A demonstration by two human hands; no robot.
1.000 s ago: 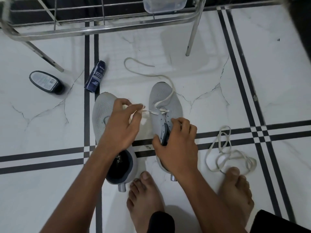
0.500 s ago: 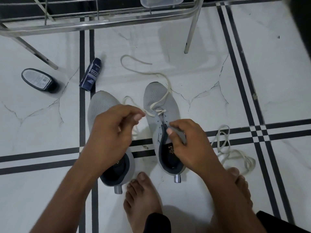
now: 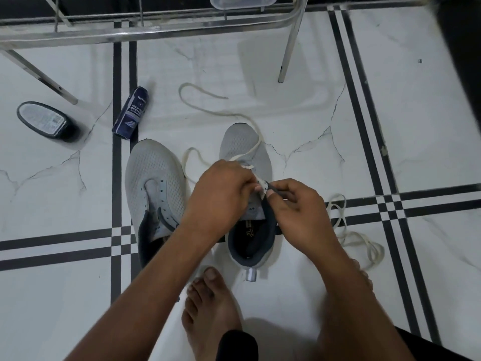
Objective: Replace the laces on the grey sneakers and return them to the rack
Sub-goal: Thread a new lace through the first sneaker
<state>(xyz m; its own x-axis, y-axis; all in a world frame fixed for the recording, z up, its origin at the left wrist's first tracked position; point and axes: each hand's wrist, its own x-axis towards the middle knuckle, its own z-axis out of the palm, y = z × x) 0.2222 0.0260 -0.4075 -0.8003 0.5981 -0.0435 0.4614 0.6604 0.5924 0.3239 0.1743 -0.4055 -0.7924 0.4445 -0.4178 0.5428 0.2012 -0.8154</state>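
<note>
Head view, frame centre: left hand [image 3: 221, 194] and right hand [image 3: 296, 207] pinch cream flat lace [image 3: 250, 152] at grey mesh sneaker [image 3: 247, 183] eyelets (mid-lacing); next, thread upward.

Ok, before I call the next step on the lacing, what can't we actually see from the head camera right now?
- Which eyelet of the right grey mesh sneaker the white lace enters: hidden behind the left hand and right hand.
- Heel of the left grey mesh sneaker: covered by the left forearm.
- Steel rack: cut off by the top edge.
- Small print on the dark blue cleaner can: too small.
</note>
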